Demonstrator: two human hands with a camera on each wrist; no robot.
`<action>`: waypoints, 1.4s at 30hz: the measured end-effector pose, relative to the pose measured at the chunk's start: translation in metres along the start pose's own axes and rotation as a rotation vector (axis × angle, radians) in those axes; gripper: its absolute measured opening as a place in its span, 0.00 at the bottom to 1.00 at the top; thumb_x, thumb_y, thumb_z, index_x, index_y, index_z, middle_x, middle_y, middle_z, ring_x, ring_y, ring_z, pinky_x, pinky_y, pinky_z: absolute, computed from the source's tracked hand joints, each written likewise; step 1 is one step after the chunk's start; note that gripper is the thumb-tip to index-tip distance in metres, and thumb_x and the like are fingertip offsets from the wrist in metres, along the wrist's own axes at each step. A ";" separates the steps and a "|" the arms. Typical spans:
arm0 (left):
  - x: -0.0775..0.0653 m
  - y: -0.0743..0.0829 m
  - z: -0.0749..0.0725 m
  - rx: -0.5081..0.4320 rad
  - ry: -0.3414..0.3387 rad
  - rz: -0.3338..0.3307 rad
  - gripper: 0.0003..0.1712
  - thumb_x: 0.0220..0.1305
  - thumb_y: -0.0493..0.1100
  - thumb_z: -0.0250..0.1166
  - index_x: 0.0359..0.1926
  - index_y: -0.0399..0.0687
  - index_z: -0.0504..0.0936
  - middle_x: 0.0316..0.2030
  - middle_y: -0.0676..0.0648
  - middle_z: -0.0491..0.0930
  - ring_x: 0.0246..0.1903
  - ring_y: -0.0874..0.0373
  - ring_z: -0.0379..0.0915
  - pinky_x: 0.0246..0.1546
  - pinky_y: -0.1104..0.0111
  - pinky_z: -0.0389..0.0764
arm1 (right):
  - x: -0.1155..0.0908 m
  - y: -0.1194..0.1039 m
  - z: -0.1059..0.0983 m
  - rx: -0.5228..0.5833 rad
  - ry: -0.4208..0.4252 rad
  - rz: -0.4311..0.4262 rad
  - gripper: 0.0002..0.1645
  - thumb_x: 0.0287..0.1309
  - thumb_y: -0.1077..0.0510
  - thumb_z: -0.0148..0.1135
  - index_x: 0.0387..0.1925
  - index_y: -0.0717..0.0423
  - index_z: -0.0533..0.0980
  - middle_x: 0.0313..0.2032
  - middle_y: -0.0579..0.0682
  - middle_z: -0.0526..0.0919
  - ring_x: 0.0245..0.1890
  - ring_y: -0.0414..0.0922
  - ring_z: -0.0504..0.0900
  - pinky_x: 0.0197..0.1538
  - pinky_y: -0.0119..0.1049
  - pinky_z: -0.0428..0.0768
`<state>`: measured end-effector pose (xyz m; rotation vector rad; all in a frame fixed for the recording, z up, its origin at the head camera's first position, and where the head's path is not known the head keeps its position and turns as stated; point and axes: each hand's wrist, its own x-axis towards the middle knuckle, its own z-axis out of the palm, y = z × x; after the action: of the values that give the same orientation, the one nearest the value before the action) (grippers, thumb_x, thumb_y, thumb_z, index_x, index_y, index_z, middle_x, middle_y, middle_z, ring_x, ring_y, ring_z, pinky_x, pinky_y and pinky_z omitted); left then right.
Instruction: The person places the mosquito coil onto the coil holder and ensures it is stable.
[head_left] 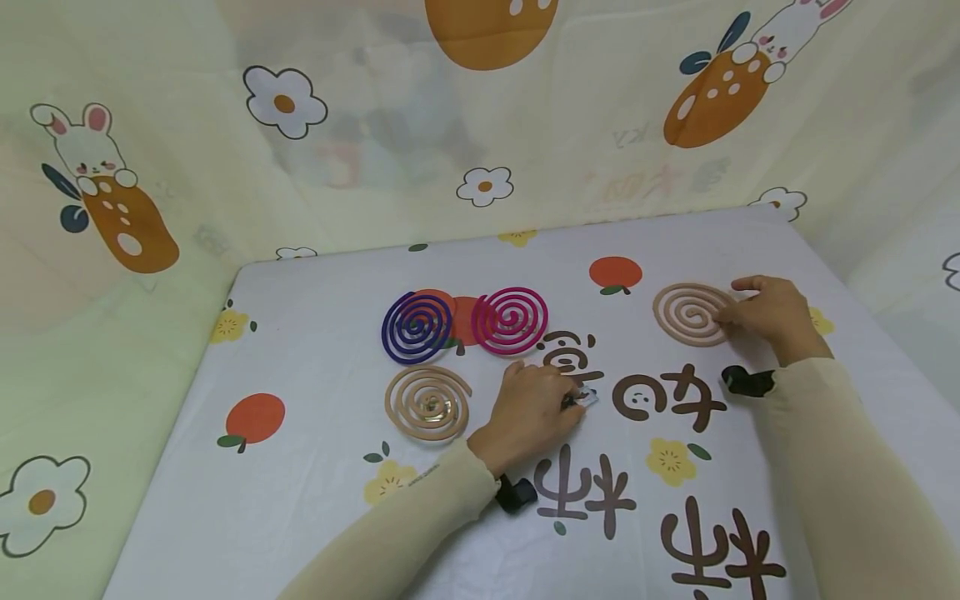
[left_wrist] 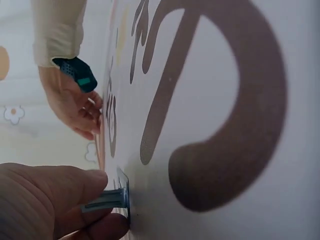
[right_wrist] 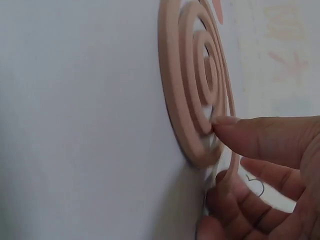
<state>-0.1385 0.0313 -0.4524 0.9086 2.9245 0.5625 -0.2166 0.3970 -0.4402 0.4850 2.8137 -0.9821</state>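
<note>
My left hand [head_left: 534,410] pinches a small metal coil stand [left_wrist: 111,199] between thumb and fingers. The stand's flat base is right at the tablecloth in the left wrist view. Farther right, my right hand [head_left: 774,315] grips the outer edge of a tan mosquito coil [head_left: 688,307], thumb on top and fingers beneath. In the right wrist view this coil is partly lifted, with the thumb [right_wrist: 270,137] across its lower rings. Left of my left hand lies another tan mosquito coil [head_left: 397,421], a shiny metal piece [head_left: 442,410] showing near its centre.
A dark blue coil [head_left: 390,333] and a magenta coil [head_left: 542,321] lie side by side behind the left tan coil. The white tablecloth [head_left: 300,508] carries printed fruit, flowers and brown characters. A patterned curtain [head_left: 375,183] hangs along the table's back and sides.
</note>
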 end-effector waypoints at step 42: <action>0.009 -0.027 -0.010 -0.131 -0.242 0.276 0.09 0.68 0.38 0.69 0.43 0.56 0.92 0.68 0.49 0.76 0.71 0.52 0.67 0.71 0.61 0.63 | -0.016 0.008 0.012 0.620 -0.310 0.069 0.21 0.69 0.63 0.66 0.60 0.55 0.71 0.33 0.38 0.87 0.32 0.37 0.87 0.40 0.32 0.87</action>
<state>-0.1615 0.0124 -0.4518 1.2735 2.5347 0.5993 -0.1992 0.3912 -0.4512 0.4322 2.1727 -1.7423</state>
